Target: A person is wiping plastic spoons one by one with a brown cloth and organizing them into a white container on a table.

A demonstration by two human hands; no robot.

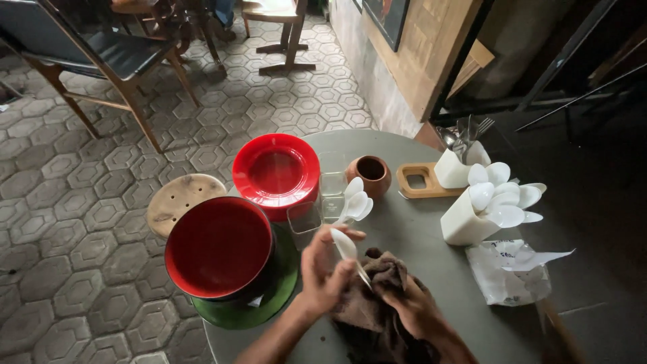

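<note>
Two hands meet at the lower middle of the frame: the left hand has its fingers closed around a white spoon, bowl up, while the right hand bunches a brown cloth against the handle. Good wiping would mean a steady left grip, cloth drawn along the handle, elbows clear of the stacked red bowl just left.
</note>
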